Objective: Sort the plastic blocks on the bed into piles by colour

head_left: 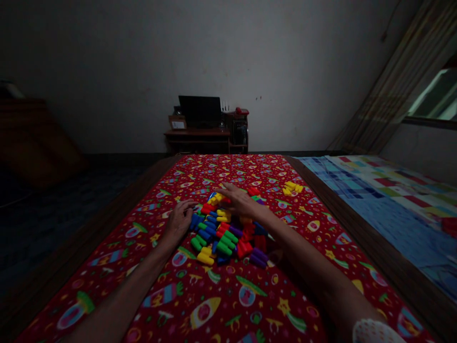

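Observation:
A loose pile of plastic toy building blocks (225,244) in red, green, blue, yellow and purple lies on a red patterned cloth (203,309). My left hand (179,220) rests at the pile's left edge beside some blue blocks (195,221), its fingers loosely bent and nothing visible in them. Over the far side of the pile reaches my right hand (238,199), fingers stretched out above yellow blocks (215,198) and red ones. What lies under its palm is hidden. A few yellow blocks (293,188) sit apart, farther right on the cloth.
Beyond the cloth's far end, a small desk (196,133) against the wall carries a monitor (200,110), a cardboard box (177,122) and a red telephone (242,111). A bed with a blue checked sheet (371,214) is at right. A brown cabinet (32,138) stands left.

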A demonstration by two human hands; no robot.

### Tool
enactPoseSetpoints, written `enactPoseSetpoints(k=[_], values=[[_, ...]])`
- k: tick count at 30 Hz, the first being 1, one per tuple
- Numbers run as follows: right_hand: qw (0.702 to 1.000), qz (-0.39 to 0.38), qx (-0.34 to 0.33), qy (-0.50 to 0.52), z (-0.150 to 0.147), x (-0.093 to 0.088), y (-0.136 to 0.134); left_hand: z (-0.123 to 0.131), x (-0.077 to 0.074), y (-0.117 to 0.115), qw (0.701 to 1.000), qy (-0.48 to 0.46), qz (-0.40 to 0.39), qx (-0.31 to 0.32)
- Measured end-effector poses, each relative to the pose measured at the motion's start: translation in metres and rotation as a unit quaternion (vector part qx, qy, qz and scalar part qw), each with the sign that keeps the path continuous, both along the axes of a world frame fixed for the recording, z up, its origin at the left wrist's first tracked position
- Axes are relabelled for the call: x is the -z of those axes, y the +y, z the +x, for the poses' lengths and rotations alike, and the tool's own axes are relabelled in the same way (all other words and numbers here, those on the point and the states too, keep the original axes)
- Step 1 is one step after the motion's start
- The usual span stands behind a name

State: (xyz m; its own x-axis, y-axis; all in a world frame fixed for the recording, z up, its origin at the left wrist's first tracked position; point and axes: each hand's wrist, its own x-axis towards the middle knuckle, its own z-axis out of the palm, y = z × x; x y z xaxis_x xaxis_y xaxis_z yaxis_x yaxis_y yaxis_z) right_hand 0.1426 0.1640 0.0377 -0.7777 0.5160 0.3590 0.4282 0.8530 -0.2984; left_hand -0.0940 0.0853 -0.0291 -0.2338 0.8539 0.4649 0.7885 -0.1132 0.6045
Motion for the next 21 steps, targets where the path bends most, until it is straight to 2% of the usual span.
enactPoseSetpoints(k=[3, 4, 6, 10, 13, 15, 18, 21], values=[[0.994, -0.011, -0.107, -0.024, -0.020, 0.012, -0.003, 0.000, 0.000, 0.000, 1.000, 0.003, 0.003, 0.002], [0.992, -0.021, -0.117, -0.031, -0.021, 0.013, -0.002, 0.001, 0.000, 0.000, 1.000, 0.003, 0.001, 0.000], [0.994, -0.032, -0.095, -0.044, -0.016, 0.014, 0.000, 0.001, -0.001, -0.001, 1.000, 0.002, -0.006, -0.005], [0.996, -0.016, 0.028, -0.081, -0.001, 0.006, 0.001, 0.003, -0.005, -0.004, 1.000, 0.002, -0.009, 0.007], [0.993, 0.006, 0.103, -0.050, 0.015, -0.009, 0.008, 0.004, -0.006, -0.005, 1.000, -0.001, -0.008, 0.008], [0.983, 0.013, 0.181, -0.021, 0.032, -0.022, 0.019, 0.005, -0.006, -0.005, 1.000, -0.003, -0.007, 0.004], [0.940, 0.011, 0.342, -0.019, 0.070, -0.037, 0.036, 0.004, -0.004, -0.003, 1.000, -0.005, -0.002, -0.001], [0.877, -0.012, 0.479, -0.041, 0.113, -0.039, 0.045, 0.002, -0.001, -0.002, 1.000, -0.005, 0.001, -0.001]])
